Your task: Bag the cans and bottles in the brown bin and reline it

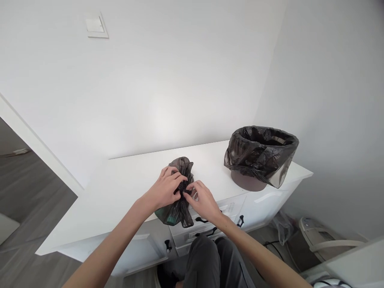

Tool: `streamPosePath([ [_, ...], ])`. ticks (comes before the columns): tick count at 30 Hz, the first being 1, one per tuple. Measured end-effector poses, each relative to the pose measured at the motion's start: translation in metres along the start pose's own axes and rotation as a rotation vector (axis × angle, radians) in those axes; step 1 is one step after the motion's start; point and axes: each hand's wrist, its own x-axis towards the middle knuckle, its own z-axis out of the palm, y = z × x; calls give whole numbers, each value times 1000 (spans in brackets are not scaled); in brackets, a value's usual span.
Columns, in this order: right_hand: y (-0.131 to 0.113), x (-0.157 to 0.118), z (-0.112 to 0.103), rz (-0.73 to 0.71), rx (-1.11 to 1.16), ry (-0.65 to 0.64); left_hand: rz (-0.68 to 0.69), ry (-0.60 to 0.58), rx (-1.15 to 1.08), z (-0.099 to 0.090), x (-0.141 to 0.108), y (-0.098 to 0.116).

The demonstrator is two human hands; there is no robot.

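Note:
A thin black plastic bag (182, 214) lies bunched near the front edge of the white cabinet top, partly hanging over it. Something green shows through its lower left part, too covered to name. My left hand (168, 186) is closed on the gathered middle of the bag, fingers curled over it. From the right, my right hand (202, 200) pinches the same bunched spot, thumb and forefinger together. Both hands nearly meet at a dark knot-like gather. To the right stands a brown trash bin (247, 181) lined with a black bag (258, 154) folded over its rim.
The white cabinet (126, 180) has black handles on its drawers and doors and stands against a white wall with a light switch (96, 26). On the floor at right are a beige appliance (324, 236) and a clear plastic bag (282, 226). A doorway opens at left.

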Motion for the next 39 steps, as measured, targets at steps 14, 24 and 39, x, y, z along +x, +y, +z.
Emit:
streamPosePath([
  [14, 4, -5, -25, -140, -185, -49, -140, 200, 116, -4, -10, 3],
  [24, 5, -16, -48, -115, -274, -108, -421, 355, 51, -24, -29, -5],
  [39, -5, -15, -32, -233, -420, 19, -407, 404, -37, -17, -34, -7],
])
